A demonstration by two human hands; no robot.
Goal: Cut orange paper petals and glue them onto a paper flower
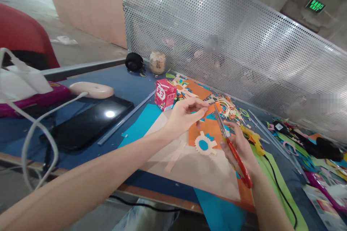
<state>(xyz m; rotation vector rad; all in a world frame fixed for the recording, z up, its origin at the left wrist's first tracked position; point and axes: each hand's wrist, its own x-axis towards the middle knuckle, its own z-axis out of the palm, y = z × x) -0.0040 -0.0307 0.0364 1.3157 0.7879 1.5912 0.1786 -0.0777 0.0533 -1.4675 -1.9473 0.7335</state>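
My left hand (187, 111) is pinched at its fingertips around what looks like a small piece of orange paper (213, 109). In my right hand (240, 148) is a pair of red-handled scissors (236, 158); the tips of its blades are beside that paper, close to my left fingertips. Whether the blades touch the paper I cannot tell. Below them, a cream paper cutout with a notched edge and a blue centre (203, 145) lies on an orange sheet (193, 135). Under these spreads a large cream sheet (200, 173), with a narrow cream strip (175, 157) on it.
Behind my left hand stands a pink box (165, 95). Paper scraps (233, 110) lie along the metal mesh screen (217, 14). A yellow glue gun (253, 139) with a black cord lies at right. At left are a black phone (94, 124) and a white cable (55, 144).
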